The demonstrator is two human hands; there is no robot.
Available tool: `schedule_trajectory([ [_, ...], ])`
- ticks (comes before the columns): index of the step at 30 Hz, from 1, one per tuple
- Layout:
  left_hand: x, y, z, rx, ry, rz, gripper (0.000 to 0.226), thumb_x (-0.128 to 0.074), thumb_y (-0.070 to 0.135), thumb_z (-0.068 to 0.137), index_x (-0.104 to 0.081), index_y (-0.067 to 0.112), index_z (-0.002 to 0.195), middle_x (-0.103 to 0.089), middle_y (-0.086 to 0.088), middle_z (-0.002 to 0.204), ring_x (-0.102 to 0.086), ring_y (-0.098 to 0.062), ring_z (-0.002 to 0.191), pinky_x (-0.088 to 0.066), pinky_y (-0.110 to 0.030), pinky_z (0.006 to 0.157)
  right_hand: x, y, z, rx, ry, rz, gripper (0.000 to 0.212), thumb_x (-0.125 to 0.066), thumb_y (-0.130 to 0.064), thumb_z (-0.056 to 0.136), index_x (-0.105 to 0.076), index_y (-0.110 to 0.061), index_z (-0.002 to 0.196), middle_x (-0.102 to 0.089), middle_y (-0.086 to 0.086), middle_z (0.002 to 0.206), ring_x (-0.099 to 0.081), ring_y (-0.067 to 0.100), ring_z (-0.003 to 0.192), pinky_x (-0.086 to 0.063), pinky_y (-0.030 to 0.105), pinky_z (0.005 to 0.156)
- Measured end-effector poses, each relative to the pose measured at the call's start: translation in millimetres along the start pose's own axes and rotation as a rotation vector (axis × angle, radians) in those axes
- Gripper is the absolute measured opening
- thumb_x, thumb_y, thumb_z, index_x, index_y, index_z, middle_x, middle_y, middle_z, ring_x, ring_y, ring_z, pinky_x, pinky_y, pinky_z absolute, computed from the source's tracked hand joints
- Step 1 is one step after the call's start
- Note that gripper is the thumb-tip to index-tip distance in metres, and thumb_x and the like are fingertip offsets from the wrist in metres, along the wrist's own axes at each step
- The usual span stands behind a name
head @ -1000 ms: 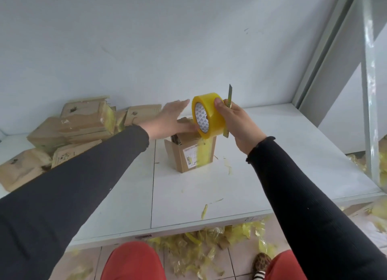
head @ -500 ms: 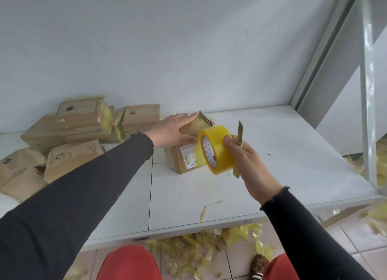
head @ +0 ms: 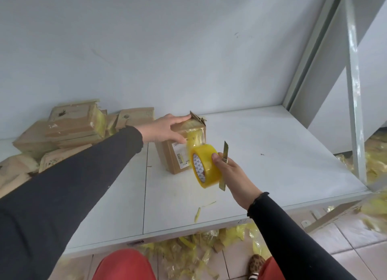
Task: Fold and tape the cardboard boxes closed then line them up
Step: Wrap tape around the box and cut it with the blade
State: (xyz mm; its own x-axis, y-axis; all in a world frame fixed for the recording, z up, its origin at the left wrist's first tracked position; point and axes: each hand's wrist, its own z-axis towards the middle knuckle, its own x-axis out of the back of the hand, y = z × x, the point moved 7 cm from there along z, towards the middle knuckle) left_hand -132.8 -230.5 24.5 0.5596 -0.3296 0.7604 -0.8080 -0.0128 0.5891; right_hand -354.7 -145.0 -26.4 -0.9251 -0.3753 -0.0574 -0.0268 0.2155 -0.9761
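Cardboard box (head: 178,154) sits on the white tabletop (head: 261,154), the left hand (head: 165,129) pressing flat, straight fingers on its top flaps. Just right of the box, the right hand's (head: 234,175) grip is clamped on a yellow tape roll (head: 206,166) and a utility knife (head: 225,154), a tape strip (head: 194,138) running to the box. Left of the box, other cardboard boxes (head: 71,129) lie piled against the wall.

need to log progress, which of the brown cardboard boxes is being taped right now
The brown cardboard box standing alone mid-table: the left hand presses its top, and yellow tape runs to it from the roll. The other boxes lie piled, untouched.
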Motion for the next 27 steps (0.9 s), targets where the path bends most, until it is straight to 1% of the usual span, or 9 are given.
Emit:
schedule_trajectory([
  [4, 15.9, -5.7, -2.6, 0.029, -0.111, -0.326, 0.074, -0.082, 0.040, 0.084, -0.048, 0.049, 0.149, -0.050, 0.008, 0.155, -0.045, -0.014, 0.142, -0.032, -0.038, 0.121, 1.6, -30.1, -5.6, 0.065, -0.071, 0.098, 0.059, -0.059, -0.071, 0.090, -0.068, -0.029, 0.130, -0.068, -0.004, 0.137, -0.058, 0.016, 0.133, -0.035, 0.046, 0.120],
  [8, 0.7, -12.8, -0.4, 0.131, -0.251, -0.559, 0.044, -0.069, 0.033, 0.094, -0.066, 0.022, 0.136, -0.074, -0.007, 0.125, -0.074, -0.020, 0.104, -0.060, -0.034, 0.089, -2.6, -53.0, -1.7, 0.127, -0.173, 0.177, 0.031, -0.047, -0.023, 0.108, -0.067, -0.019, 0.131, -0.071, 0.006, 0.129, -0.066, 0.020, 0.121, -0.048, 0.037, 0.107],
  [11, -16.5, -43.0, 6.4, 0.237, -0.264, -0.496, 0.053, -0.073, 0.047, 0.089, -0.069, 0.018, 0.133, -0.076, -0.005, 0.120, -0.074, -0.020, 0.104, -0.055, -0.041, 0.103, -5.0, -45.6, 14.3, 0.101, -0.155, 0.144, 0.026, -0.049, -0.018, 0.107, -0.069, -0.018, 0.123, -0.074, 0.002, 0.120, -0.067, 0.019, 0.109, -0.051, 0.041, 0.102],
  [13, -5.0, -57.8, 18.7, 0.165, -0.094, -0.294, 0.055, -0.075, 0.063, 0.083, -0.072, 0.033, 0.129, -0.073, 0.008, 0.127, -0.067, -0.015, 0.120, -0.044, -0.044, 0.115, -6.8, -40.2, 28.9, 0.110, -0.080, 0.029, 0.025, -0.053, -0.033, 0.104, -0.068, -0.019, 0.118, -0.071, -0.002, 0.111, -0.060, 0.018, 0.105, -0.046, 0.054, 0.104],
  [17, 2.7, -43.4, 30.3, -0.049, 0.219, 0.068, 0.043, -0.072, 0.037, 0.096, -0.062, 0.038, 0.137, -0.060, 0.014, 0.143, -0.054, -0.013, 0.133, -0.044, -0.035, 0.111, -27.6, -37.3, 52.1, 0.120, -0.024, -0.032, 0.025, -0.049, -0.040, 0.108, -0.058, -0.017, 0.101, -0.063, -0.011, 0.092, -0.057, 0.013, 0.092, -0.045, 0.032, 0.085],
  [20, -25.4, -38.0, 33.3, -0.071, 0.098, -0.057, 0.018, -0.061, 0.023, 0.104, -0.065, 0.038, 0.114, -0.067, 0.027, 0.107, -0.065, -0.003, 0.102, -0.047, -0.015, 0.082, -42.2, -30.2, 61.6, 0.072, -0.014, -0.059, 0.037, -0.043, -0.054, 0.107, -0.062, -0.024, 0.119, -0.069, -0.013, 0.121, -0.065, 0.019, 0.107, -0.053, 0.039, 0.087],
  [22, -38.1, -47.5, 34.8, -0.043, 0.057, -0.168, 0.019, -0.062, 0.023, 0.103, -0.067, 0.041, 0.106, -0.069, 0.028, 0.094, -0.066, 0.001, 0.093, -0.047, -0.018, 0.080, -47.6, -24.7, 64.0, 0.068, -0.024, -0.082, 0.045, -0.040, -0.057, 0.106, -0.060, -0.026, 0.131, -0.067, -0.009, 0.130, -0.063, 0.011, 0.115, -0.052, 0.027, 0.086],
  [25, -43.5, -57.3, 35.1, -0.021, 0.038, -0.214, 0.026, -0.065, 0.025, 0.096, -0.069, 0.048, 0.084, -0.070, 0.024, 0.081, -0.065, 0.003, 0.079, -0.049, -0.024, 0.078, -52.1, -26.5, 63.2, 0.146, -0.044, -0.203, 0.024, -0.043, -0.033, 0.111, -0.056, -0.015, 0.119, -0.065, -0.004, 0.112, -0.062, 0.004, 0.098, -0.047, 0.017, 0.078],
  [27, -43.0, -61.4, 34.9, 0.009, 0.027, -0.145, 0.030, -0.056, 0.016, 0.102, -0.068, 0.043, 0.108, -0.072, 0.015, 0.103, -0.068, -0.008, 0.098, -0.053, -0.034, 0.091, -49.8, -32.8, 54.8, 0.175, 0.013, -0.192, 0.014, -0.044, -0.023, 0.111, -0.053, -0.014, 0.106, -0.059, -0.005, 0.092, -0.058, 0.001, 0.076, -0.045, 0.019, 0.069],
])
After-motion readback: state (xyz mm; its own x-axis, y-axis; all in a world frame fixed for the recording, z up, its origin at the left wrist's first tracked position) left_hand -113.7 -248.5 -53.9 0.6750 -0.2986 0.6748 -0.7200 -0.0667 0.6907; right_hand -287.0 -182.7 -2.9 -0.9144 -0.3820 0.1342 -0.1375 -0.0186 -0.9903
